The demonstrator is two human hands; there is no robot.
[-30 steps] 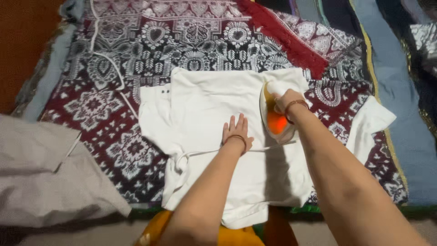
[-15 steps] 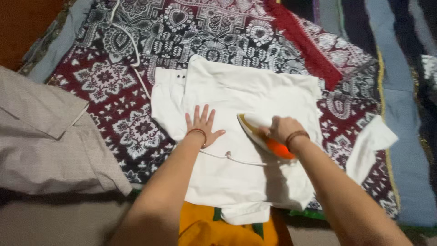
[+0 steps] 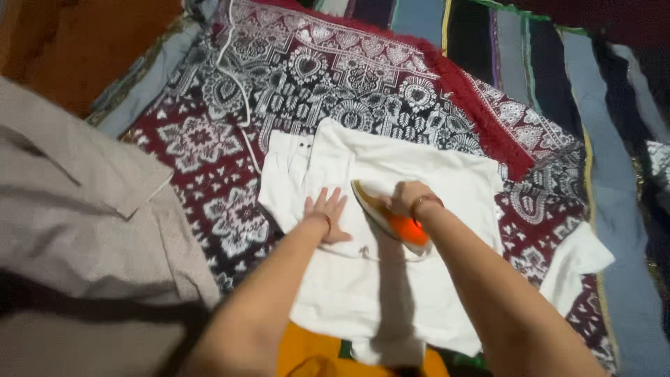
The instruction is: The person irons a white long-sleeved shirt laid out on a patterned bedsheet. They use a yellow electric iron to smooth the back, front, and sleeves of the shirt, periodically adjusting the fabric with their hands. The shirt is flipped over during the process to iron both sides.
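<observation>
Grey cloth point(image 3: 77, 230) lies bunched at the left, beside a maroon and white patterned rug point(image 3: 209, 153). On that rug a white shirt point(image 3: 391, 279) is spread flat. Left hand point(image 3: 326, 216) presses palm down on the shirt, fingers spread apart. Just beside it, right hand point(image 3: 410, 201) is clamped around the handle of an orange iron point(image 3: 391, 220) resting on the shirt. Striped blue fabric point(image 3: 614, 174) borders the right.

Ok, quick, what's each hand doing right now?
Left hand: open, fingers spread, flat on the white garment.
Right hand: closed in a grip on the orange iron, which sits on the garment.
</observation>
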